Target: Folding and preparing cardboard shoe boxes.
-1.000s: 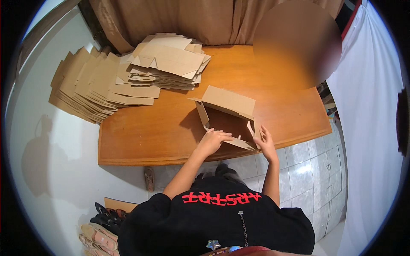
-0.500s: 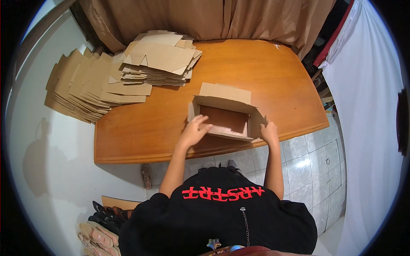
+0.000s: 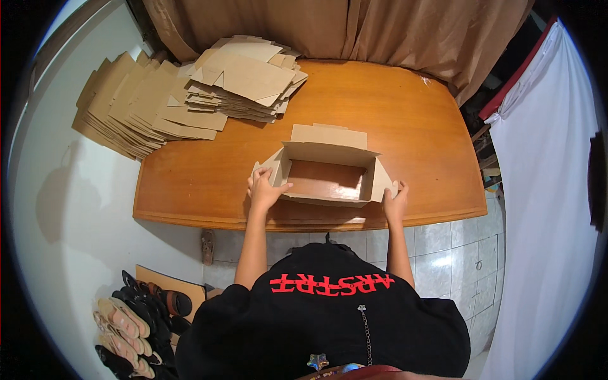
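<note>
Hands are working at both ends of a half-folded cardboard box (image 3: 326, 174) that is sitting open-topped near the front edge of the wooden surface (image 3: 411, 120), straight ahead of the person. Its long axis is running left to right, parallel to that edge, so each short end is lying directly in front of one hand. The left hand (image 3: 265, 189) is pressing on the left end flap (image 3: 269, 168), thumb hooking over the front wall, fingers spread against the card rather than closed around it. The right hand (image 3: 396, 201) is resting against the splayed right end flap (image 3: 382, 179), fingers loosely curled at the card's outer face; whether it is actually pinching the flap cannot be told from above. Both hands are about equally near the box, one per end. The back flap (image 3: 329, 135) is standing up behind the opening, and the bare wood is showing through the box's bottom. Front room is tight: the near wall is sitting just back from the surface edge, with tiled floor (image 3: 437, 247) below. Behind and to the right the wood is lying open, well apart from anything. To the back left, stacks of flat cardboard blanks (image 3: 190, 95) are fanning out, well apart from the box, some overhanging the left rim. Sandals (image 3: 136, 323) are lying on the floor at lower left.
</note>
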Available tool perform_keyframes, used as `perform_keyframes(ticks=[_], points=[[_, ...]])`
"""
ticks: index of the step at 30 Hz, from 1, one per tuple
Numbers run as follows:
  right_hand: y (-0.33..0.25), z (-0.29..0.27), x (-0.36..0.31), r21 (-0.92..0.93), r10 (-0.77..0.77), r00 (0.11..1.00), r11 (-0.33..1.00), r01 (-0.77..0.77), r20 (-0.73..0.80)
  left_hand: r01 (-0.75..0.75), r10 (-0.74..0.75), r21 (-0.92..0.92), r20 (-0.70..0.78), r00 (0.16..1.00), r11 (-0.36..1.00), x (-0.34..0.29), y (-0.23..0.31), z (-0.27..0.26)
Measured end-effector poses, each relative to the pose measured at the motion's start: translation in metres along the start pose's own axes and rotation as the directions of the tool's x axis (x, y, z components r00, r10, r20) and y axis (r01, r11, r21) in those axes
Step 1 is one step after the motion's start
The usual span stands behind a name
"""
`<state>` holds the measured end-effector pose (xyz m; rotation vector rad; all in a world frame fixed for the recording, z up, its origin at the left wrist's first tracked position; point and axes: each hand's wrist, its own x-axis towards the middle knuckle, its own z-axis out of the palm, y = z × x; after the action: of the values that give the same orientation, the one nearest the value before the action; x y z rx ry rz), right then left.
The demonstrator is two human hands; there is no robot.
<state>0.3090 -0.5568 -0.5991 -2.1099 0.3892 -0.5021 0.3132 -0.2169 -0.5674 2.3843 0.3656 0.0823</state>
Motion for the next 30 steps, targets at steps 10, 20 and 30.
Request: perform_keyframes(ticks=[10, 20, 30], points=[[-0.03, 0.013, 0.006, -0.457, 0.044, 0.982, 0.888, 0.047, 0.186, -0.029, 0.046, -0.06, 0.303, 0.952, 0.998, -0.006, -0.03, 0.034], [-0.027, 0.031, 0.056, -0.377, -0.14, 0.943, 0.891, 0.253, 0.301, -0.116, 0.087, 0.086, 0.287, 0.954, 0.989, -0.01, 0.013, 0.017], [-0.027, 0.037, 0.064, -0.178, -0.289, 0.896, 0.915, 0.362, 0.337, -0.053, 0.029, 0.102, 0.22, 0.975, 0.993, -0.007, 0.018, 0.028]])
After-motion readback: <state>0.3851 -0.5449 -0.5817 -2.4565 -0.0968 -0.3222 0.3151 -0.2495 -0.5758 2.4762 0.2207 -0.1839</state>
